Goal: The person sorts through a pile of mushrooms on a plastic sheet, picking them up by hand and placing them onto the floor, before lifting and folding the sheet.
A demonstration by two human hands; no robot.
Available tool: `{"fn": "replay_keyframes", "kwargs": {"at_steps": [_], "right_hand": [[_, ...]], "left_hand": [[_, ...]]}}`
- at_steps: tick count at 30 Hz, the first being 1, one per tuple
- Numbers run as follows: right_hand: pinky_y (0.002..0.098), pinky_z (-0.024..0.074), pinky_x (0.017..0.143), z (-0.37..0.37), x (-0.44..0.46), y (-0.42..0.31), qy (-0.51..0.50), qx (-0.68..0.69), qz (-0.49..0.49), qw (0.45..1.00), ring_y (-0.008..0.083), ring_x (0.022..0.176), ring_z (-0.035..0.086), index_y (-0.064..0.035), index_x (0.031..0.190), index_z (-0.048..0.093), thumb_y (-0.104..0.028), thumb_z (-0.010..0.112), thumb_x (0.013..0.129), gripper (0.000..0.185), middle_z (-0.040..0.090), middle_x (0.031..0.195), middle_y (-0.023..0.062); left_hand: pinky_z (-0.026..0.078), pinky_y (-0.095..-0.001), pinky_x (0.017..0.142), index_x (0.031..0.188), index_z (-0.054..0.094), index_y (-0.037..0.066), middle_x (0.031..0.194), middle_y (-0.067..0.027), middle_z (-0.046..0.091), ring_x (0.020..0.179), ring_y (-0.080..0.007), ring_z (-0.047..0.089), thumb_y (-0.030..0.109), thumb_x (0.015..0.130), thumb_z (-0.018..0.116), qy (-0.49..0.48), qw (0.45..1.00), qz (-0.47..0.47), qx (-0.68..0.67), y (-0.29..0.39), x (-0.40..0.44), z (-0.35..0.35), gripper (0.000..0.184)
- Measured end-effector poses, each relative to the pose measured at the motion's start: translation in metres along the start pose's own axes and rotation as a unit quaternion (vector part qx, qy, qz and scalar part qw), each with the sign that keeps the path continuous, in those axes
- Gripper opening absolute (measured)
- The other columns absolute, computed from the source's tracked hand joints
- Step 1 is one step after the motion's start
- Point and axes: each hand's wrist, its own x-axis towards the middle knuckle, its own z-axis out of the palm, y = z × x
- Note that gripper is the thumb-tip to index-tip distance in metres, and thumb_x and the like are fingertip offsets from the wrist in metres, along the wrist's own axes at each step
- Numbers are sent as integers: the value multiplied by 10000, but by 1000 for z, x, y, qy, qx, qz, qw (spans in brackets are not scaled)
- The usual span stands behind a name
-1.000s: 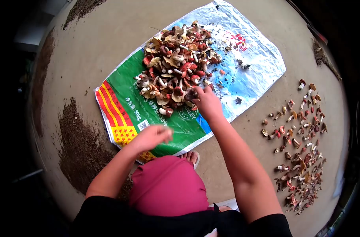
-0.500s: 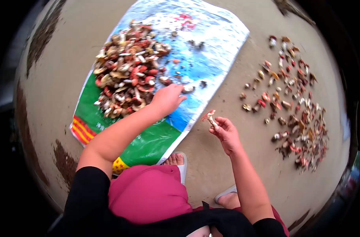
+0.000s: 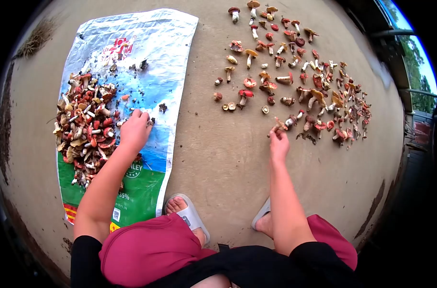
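My left hand reaches over the blue part of a printed sack, just right of a heap of red and cream mushrooms. Its fingers are bent together at a small pale piece, too hidden to name. In a pinch, my right hand holds a small reddish mushroom above the concrete floor. That hand is at the lower left edge of many mushrooms spread out on the floor.
My sandalled feet stand on the concrete floor, one beside the sack's lower right corner. Dark crumbs lie on the sack. Dry twigs are at the upper left, and a dark structure stands at the right edge.
The view has turned right, towards the spread mushrooms. My right hand has gone from the heap to the floor mushrooms with a mushroom pinched in it. My left hand has moved onto the sack's blue part.
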Motion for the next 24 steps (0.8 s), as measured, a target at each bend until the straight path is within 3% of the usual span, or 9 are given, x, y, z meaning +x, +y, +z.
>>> {"fn": "replay_keyframes", "kwargs": {"at_steps": [6,9,11,13,14,15,16,20,24], "right_hand": [[365,512,758,1,42,-8,85,-189,-74,975,249,810,649,-4,962,664,-166,740,807,237,666,895,133],[376,503,781,7,30,-22,34,-143,15,989,255,831,640,2,973,638,-172,741,800,267,643,880,121],[362,498,779,13,-4,-33,144,-284,-216,923,248,853,626,-11,1009,607,-185,714,836,268,640,920,128],[365,490,763,30,-48,-49,-10,-170,-231,958,243,832,600,-24,1089,564,-203,677,882,296,637,979,113],[318,484,711,47,-69,-40,-147,-38,-242,958,191,786,575,-36,1162,559,-222,634,938,301,636,992,79],[287,479,689,55,-102,-67,-308,95,-29,946,154,792,571,-38,1183,566,-225,621,953,302,633,985,59],[256,475,667,56,-134,-102,-442,217,187,850,118,798,567,-40,1204,573,-227,608,967,304,630,978,38],[209,465,618,63,-169,-114,-446,349,246,787,70,777,567,-44,1206,596,-205,601,975,281,639,938,29],[210,472,580,54,-114,-90,-330,230,110,909,74,708,572,-47,1150,607,-119,610,946,216,646,896,23]], "left_hand": [[520,-421,689,973,597,96,999,-94,559,837,-307,635,170,808,716,36,996,-8,-76,26,-21,-23,216],[519,-405,667,1013,621,120,1057,-103,563,797,-293,639,147,797,720,98,978,32,-183,45,-32,-28,239],[521,-377,655,1025,629,110,1040,-88,575,761,-256,636,118,796,715,94,973,49,-203,68,-43,-39,245],[523,-348,642,1037,636,100,1023,-73,587,725,-218,633,89,794,710,90,968,65,-223,91,-47,-45,254],[521,-340,629,1034,645,110,982,-62,599,722,-218,633,76,780,708,115,957,158,-215,101,-50,-46,264],[519,-332,617,1030,653,120,942,-51,612,719,-218,632,63,765,707,141,936,250,-202,110,-51,-48,276],[517,-330,648,1050,671,150,894,-21,631,744,-216,633,74,739,719,163,923,288,-198,117,-52,-46,324],[510,-341,719,1128,671,163,959,-24,647,797,-211,633,106,746,725,197,900,341,-185,128,-60,-42,390],[507,-343,734,1169,660,153,983,-34,651,823,-216,632,101,791,697,195,921,279,-192,116,-74,-32,384]]}}
